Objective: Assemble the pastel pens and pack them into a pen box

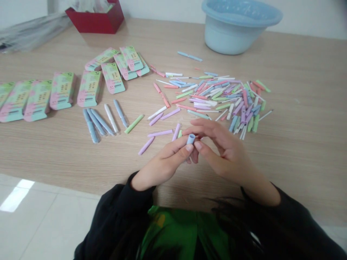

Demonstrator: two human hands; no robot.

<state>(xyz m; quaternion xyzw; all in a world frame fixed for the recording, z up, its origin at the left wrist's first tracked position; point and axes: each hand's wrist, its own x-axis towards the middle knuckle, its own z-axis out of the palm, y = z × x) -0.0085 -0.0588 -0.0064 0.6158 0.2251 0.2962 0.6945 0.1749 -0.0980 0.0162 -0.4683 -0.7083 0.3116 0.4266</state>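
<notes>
A light blue pen barrel (191,139), its hollow round end facing up, is pinched between the thumb and forefinger of my left hand (170,159). Right beside it, my right hand (227,151) is curled with the thumb and fingertips drawn together close to the barrel. Whatever those fingertips hold is hidden. Just beyond my hands lie purple pen pieces (160,133) and a large heap of mixed pen parts (214,94) in pink, white, green, blue and purple, with thin refills among them. A green pen piece (134,124) lies to the left.
Several blue and white pens (98,122) lie side by side at left. Behind them stand or lie green-and-pink boxes (89,88) in a row. A blue basin (235,32), a red box (97,20) and clear plastic bags (32,32) are at the back of the wooden table (306,144).
</notes>
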